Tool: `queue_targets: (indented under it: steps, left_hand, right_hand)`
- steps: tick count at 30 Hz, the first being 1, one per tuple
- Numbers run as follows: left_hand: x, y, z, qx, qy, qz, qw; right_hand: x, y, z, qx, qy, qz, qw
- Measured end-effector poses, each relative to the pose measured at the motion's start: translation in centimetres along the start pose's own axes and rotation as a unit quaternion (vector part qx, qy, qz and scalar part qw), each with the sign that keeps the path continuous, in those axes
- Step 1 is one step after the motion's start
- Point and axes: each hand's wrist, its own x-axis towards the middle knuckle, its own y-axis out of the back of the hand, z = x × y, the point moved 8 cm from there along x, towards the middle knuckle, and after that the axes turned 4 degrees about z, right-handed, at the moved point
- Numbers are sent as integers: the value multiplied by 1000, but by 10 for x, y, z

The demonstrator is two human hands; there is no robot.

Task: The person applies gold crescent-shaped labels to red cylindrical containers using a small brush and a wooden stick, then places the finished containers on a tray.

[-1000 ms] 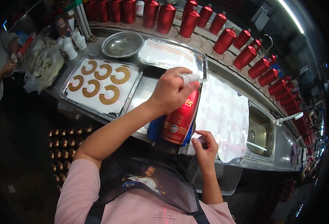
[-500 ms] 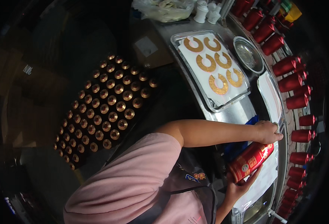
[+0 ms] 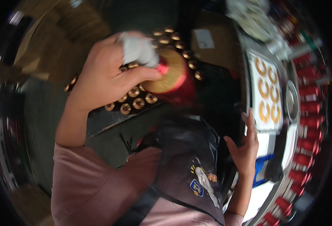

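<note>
My left hand (image 3: 101, 73) grips a red bottle (image 3: 175, 73) by its neck, thumb and fingers closed round the small red top. A gold ring covers the bottle's shoulder; its lower body is blurred. White cloth-like material (image 3: 137, 49) lies over or between the left fingers; I cannot tell how it is fixed. The bottle hangs above a dense group of bottles with gold tops (image 3: 138, 103), partly hidden by my left hand and arm. My right hand (image 3: 246, 147) is empty with its fingers spread, close to the counter's near edge.
On the counter, a metal tray (image 3: 249, 98) carries white backing paper with several C-shaped gold stickers (image 3: 264, 89). A metal bowl (image 3: 291, 100) stands beyond it, and several red bottles (image 3: 310, 121) line the right side. Something blue (image 3: 262, 167) lies nearer. Cardboard boxes (image 3: 60, 45) stand at far left.
My left hand has carried the red bottle from the counter leftward, over the gold-topped group. My right hand has let go of the bottle's lower part. The view has turned left.
</note>
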Motion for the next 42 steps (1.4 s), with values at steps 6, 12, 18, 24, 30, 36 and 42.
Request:
queue_targets:
  steps: [6, 12, 18, 24, 30, 36, 42]
  left_hand:
    - [-142, 103, -115, 378, 256, 146, 878]
    - [-451, 29, -218, 445, 582, 121, 670]
    - [-575, -79, -264, 373, 638, 158, 655]
    - [-560, -139, -282, 297, 672, 135, 665]
    - [-559, -182, -296, 283, 660, 72, 692]
    - [-551, -194, -298, 284, 627, 51, 723]
    - [-546, -199, -303, 298, 597, 8, 745]
  right_hand:
    - [30, 8, 36, 97, -136, -39, 985]
    - [5, 28, 82, 28, -93, -28, 995]
    - [4, 24, 74, -59, -58, -7, 997]
    - [3, 26, 60, -103, -63, 7, 993]
    - [-2, 32, 58, -119, -77, 0, 990]
    - [-2, 32, 61, -121, -103, -38, 987]
    - [-2, 32, 63, -138, -100, -42, 984]
